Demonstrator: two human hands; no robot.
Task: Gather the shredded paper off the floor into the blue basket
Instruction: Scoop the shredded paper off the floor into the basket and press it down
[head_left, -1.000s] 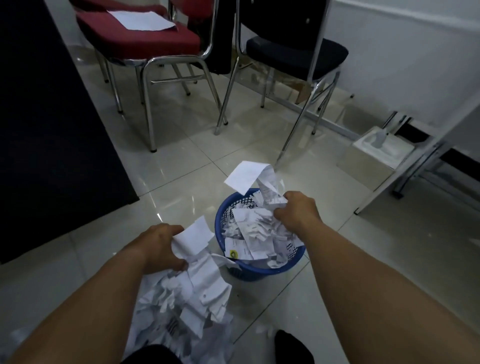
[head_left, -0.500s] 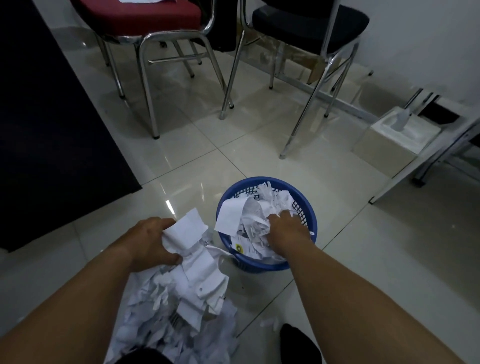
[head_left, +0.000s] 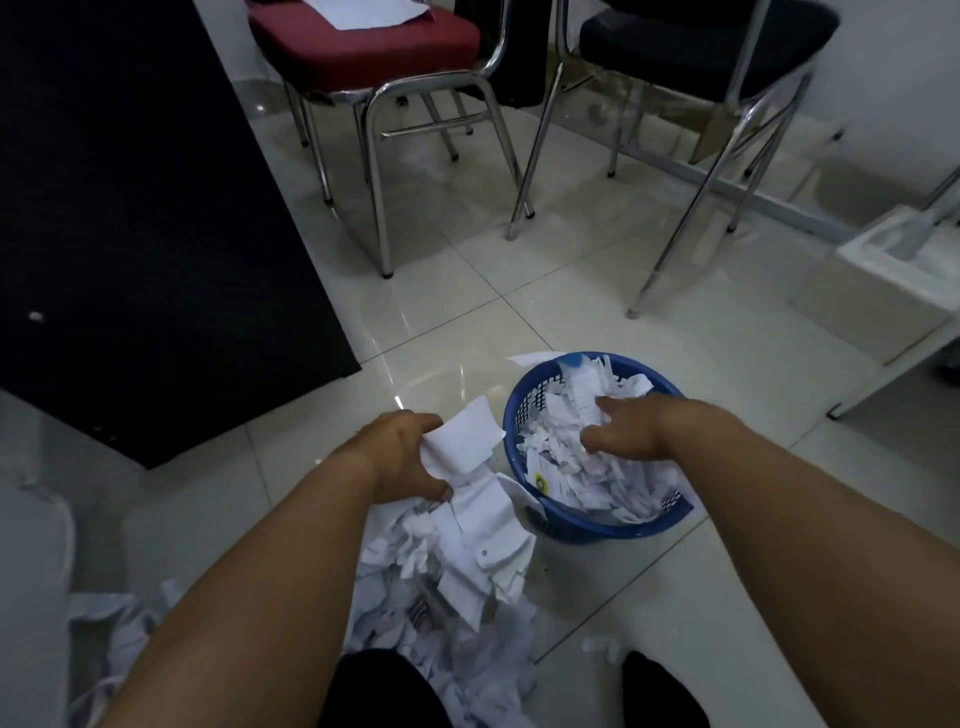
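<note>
The blue basket (head_left: 566, 531) stands on the tiled floor just right of centre, heaped with white paper shreds (head_left: 576, 410). My right hand (head_left: 631, 427) is inside it, fingers spread and lying on the shreds. A loose pile of shredded paper (head_left: 441, 597) lies on the floor to the basket's left, reaching back toward my knees. My left hand (head_left: 402, 457) grips a bunch of strips at the top of that pile, next to the basket's left rim.
A red chair (head_left: 363, 49) with a paper sheet and a black chair (head_left: 701, 47) stand behind on chrome legs. A dark mat (head_left: 135, 218) covers the floor at left. A white box (head_left: 883, 296) sits at right. More shreds (head_left: 109, 644) lie at lower left.
My right hand carried a bunch of paper down into the basket and now lies spread on the shreds. My left hand keeps its grip on the strips by the pile.
</note>
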